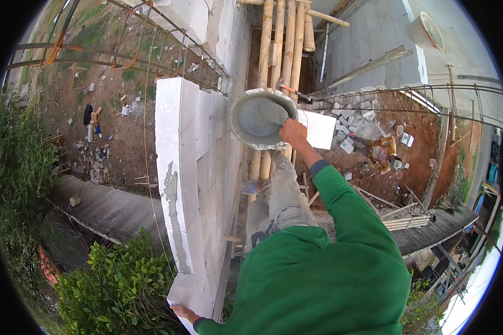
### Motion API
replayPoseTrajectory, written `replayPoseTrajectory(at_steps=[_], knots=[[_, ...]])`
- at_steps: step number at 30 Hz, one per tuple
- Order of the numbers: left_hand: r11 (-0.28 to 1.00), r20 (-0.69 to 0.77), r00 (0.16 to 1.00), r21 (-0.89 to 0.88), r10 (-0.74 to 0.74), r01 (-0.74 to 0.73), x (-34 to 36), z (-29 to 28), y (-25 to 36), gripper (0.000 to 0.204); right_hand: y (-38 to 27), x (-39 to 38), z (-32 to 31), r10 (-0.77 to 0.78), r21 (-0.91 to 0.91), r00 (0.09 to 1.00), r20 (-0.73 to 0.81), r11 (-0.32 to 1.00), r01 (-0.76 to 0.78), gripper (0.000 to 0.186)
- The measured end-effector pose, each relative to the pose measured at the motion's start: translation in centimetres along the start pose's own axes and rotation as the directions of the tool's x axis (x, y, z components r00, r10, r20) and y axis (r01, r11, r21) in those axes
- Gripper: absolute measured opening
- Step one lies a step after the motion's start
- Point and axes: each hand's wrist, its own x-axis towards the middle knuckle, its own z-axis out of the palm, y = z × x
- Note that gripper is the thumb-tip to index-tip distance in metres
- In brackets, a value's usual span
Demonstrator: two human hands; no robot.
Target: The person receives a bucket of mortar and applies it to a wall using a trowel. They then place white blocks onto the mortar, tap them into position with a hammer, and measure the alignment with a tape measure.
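My right hand (294, 134) is closed round a trowel, its handle hidden in my fist. The trowel's grey blade (274, 111) dips into a round bucket (239, 135) of wet grey mortar (257, 118), which stands over the bamboo poles in front of my legs. At the lower left, my left hand (183, 312) lies on top of the white block wall (207, 178), fingers stretched over its edge. A strip of grey mortar (175, 215) runs along the wall's top face, and a taut string (148, 178) passes beside it.
Bamboo poles (288, 44) form the scaffold beneath me, high above the ground. A tool with an orange handle (288, 89) lies beyond the bucket. Rusty rebar (95, 65) crosses the upper left. Another bucket (427, 32) stands upper right; broken blocks (349, 124) lie below.
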Motion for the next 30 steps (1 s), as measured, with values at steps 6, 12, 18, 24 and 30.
replayPoseTrajectory(at_steps=[6,12,18,24,30], knots=[[0.998,0.054,0.997,0.042,0.049,-0.052,-2.2,-1.4,0.7,0.05,-1.7,2.8,5.0,0.023,-0.045,0.992,-0.127,0.999,-0.028,0.039],[0.99,0.086,0.99,0.073,0.113,-0.119,-2.4,-2.6,0.9,0.048,-4.6,2.9,5.0,-0.022,0.193,0.987,0.157,0.981,-0.009,0.043],[0.979,0.09,0.981,0.09,0.173,-0.181,-1.1,-3.6,1.4,0.046,-3.5,-0.7,4.2,0.023,0.324,0.994,0.11,0.944,-0.058,0.045],[0.955,0.139,0.954,0.102,0.264,-0.279,-1.7,-3.1,0.5,0.045,-0.8,-5.3,1.6,0.011,0.32,0.999,0.039,0.947,-0.023,0.046],[0.849,0.017,0.925,0.392,0.38,-0.356,-0.9,-3.9,-0.4,0.042,-1.3,-7.1,1.2,-0.03,0.374,0.996,-0.081,0.926,0.059,0.051]])
